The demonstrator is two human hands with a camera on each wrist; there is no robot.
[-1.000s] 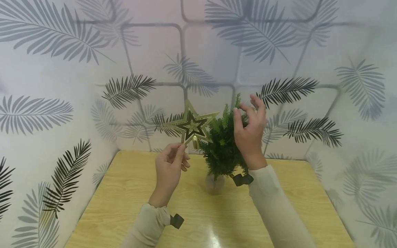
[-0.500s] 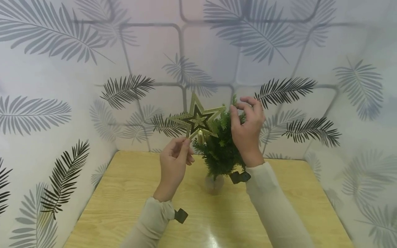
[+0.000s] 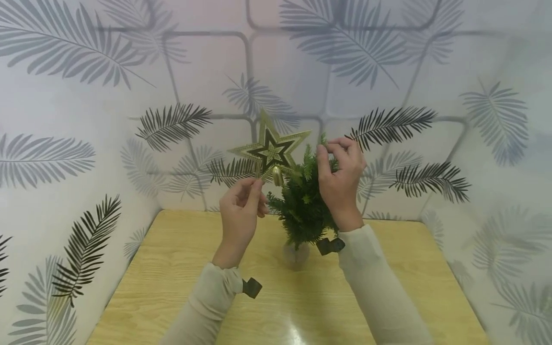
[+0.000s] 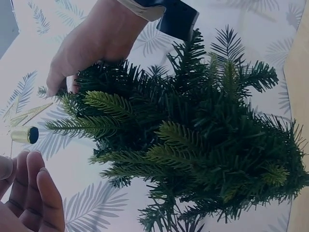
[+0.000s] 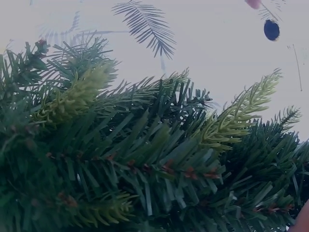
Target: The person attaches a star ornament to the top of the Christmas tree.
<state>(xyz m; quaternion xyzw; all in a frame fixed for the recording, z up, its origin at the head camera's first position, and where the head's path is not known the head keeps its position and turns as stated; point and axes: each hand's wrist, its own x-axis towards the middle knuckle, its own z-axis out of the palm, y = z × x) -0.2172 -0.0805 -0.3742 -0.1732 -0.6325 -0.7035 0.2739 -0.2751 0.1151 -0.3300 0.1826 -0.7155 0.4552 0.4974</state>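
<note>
A gold star tree topper [image 3: 272,149] with a short hollow socket [image 3: 277,176] below its middle is held up left of the tree. My left hand [image 3: 239,211] pinches it by a lower point with thumb and fingers. My right hand [image 3: 342,184] reaches round the small artificial Christmas tree [image 3: 302,206] and pinches its top sprig, whose tip pokes past the fingers in the left wrist view. There, the open end of the socket [image 4: 32,135] faces the tree, apart from the sprig. Green branches [image 5: 154,164] fill most of the right wrist view.
The tree stands on a pale, clear-looking base [image 3: 295,255] on a yellow wood-grain table [image 3: 194,258]. Behind the table and along both sides are walls [image 3: 207,72] with a leaf print. Dark camera mounts sit at both wrists.
My left hand has moved up and slightly right with the star topper, now higher beside the treetop. My right fingers have closed in on the top sprig.
</note>
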